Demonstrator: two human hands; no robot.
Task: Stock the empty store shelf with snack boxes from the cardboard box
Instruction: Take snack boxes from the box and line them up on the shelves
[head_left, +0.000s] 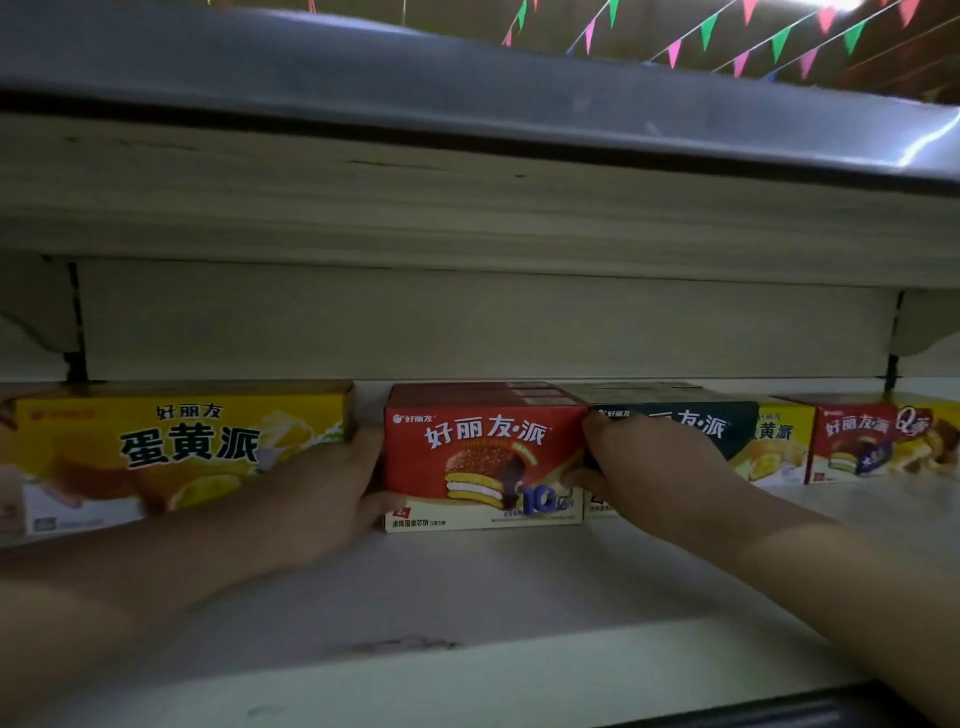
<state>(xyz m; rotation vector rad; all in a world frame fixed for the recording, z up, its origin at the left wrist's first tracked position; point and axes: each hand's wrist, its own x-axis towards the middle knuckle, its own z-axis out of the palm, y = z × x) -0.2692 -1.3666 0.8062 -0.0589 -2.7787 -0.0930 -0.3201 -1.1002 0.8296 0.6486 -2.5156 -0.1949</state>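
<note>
My left hand (332, 483) presses the left end of the red chocolate-pie box (483, 457), thumb hooked on its front lower corner, while my right hand (639, 457) clamps the box's right edge — fingers curled over the dark pie box (691, 426) touching it at 3 o'clock. The red box stands upright on the shelf (467, 582). At 9 o'clock, beyond my left hand, a yellow egg-yolk-pie box (171, 447); past the dark one, another yellow box (779, 441) — then a red-and-yellow box (883, 441).
</note>
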